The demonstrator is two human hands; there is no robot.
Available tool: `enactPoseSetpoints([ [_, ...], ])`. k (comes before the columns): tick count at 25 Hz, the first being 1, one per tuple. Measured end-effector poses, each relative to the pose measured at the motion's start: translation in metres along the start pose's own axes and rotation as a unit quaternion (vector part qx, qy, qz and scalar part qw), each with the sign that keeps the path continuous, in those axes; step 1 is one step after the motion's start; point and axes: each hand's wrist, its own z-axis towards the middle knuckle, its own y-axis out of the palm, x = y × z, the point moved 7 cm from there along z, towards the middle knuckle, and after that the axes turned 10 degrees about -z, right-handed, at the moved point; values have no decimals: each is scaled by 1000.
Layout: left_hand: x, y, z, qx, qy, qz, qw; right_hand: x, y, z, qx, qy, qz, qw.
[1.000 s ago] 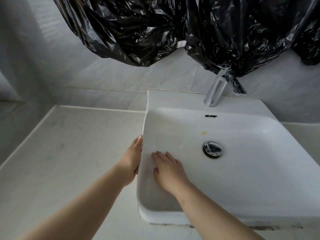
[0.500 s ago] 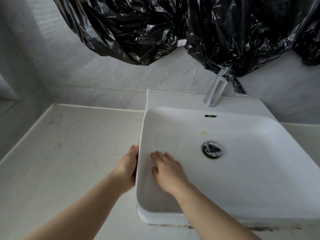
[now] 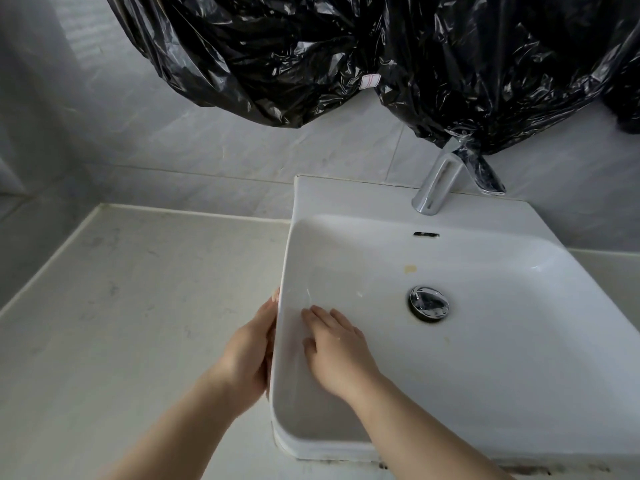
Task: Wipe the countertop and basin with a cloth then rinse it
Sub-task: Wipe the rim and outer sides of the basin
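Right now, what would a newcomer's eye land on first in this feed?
Crinkled black plastic bags hang across the top, draped over the upper part of the chrome faucet. Below, two bare hands flank the left wall of the white basin: the left hand lies flat against its outside and the right hand flat inside, with no cloth showing. A yellowish spot sits on the basin's back slope above the chrome drain.

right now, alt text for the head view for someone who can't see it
A person's right hand lies flat on the inner left wall of a white basin while the left hand touches its outer side, by a pale countertop. A chrome tap and drain stopper show; black plastic hangs overhead.
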Motion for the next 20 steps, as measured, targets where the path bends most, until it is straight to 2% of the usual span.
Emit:
enactPoseSetpoints([
  [3, 14, 7, 0, 0, 40, 0, 999, -1, -2, 2, 9, 10, -2, 1000],
  [6, 38, 16, 31, -3, 56, 47, 997, -1, -2, 0, 7, 7, -5, 1000],
  [10, 47, 9, 45, 83, 57, 94, 990, -1, -1, -1, 0, 1, -4, 1000],
  [13, 30, 12, 18, 47, 49, 107, 992, 2, -3, 6, -10, 9, 19, 1000],
  [17, 60, 18, 53, 146, 78, 200, 966, 11, -18, 33, -24, 10, 17, 1000],
  [20, 84, 24, 82, 178, 94, 253, 946, 17, -37, 52, 21, 16, -15, 1000],
])
